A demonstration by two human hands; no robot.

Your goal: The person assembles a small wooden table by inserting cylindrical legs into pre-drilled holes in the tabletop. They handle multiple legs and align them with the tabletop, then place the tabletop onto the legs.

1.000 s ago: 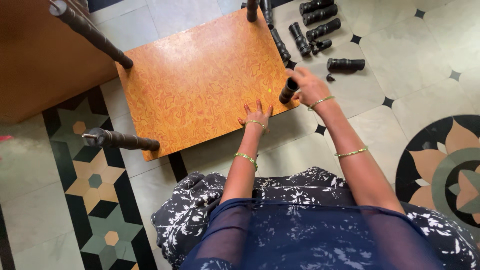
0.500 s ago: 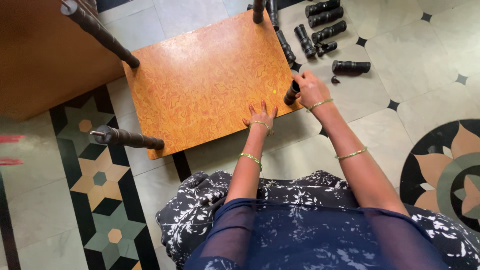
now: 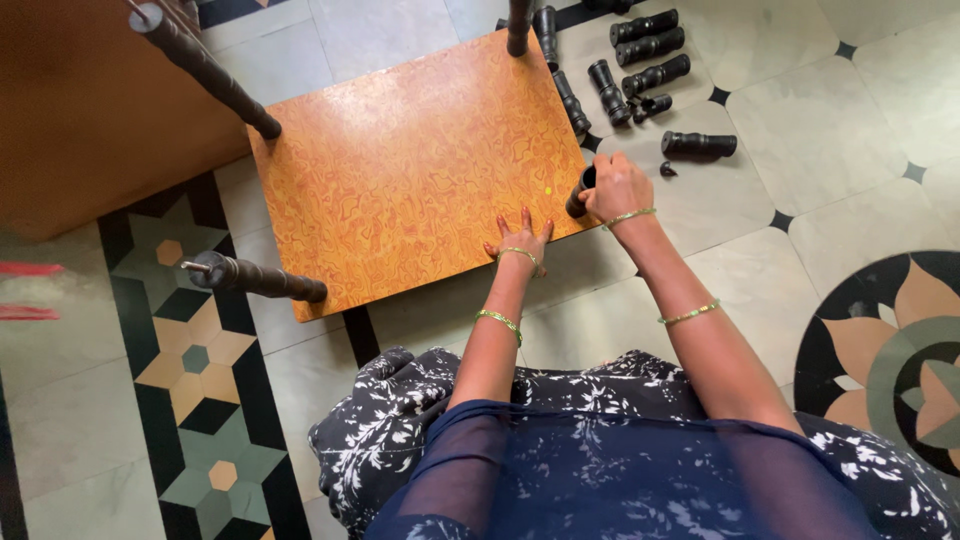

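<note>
The biggest thing is the orange patterned board [image 3: 410, 170], a small desk top lying upside down on the tiled floor [image 3: 860, 190], so its underside faces up. 3 dark turned legs already stand on it: 1 at the far left corner [image 3: 205, 68], 1 at the far right corner [image 3: 518, 26], and 1 at the near left corner [image 3: 255, 277], which leans toward the left in this view. The near right corner is the only one where no full leg stands, so I judge the work is mostly done, with about 3 of 4 legs in place and the last one in hand. Whether the 3 legs are tight, I cannot tell.

On the floor beyond the board, several loose dark leg pieces [image 3: 650, 48] lie in a rough row, and 1 more piece [image 3: 699, 144] lies alone near the right hand, with a small dark bit just beside it. So some parts are left unused.

The right hand [image 3: 620, 188] is curled around a short dark leg piece [image 3: 580, 190] at the near right corner of the board; the fingers wrap it and hold it upright against the corner. The left hand [image 3: 520, 238] is flat, fingers spread, pressing on the board near its front edge, holding nothing
</note>
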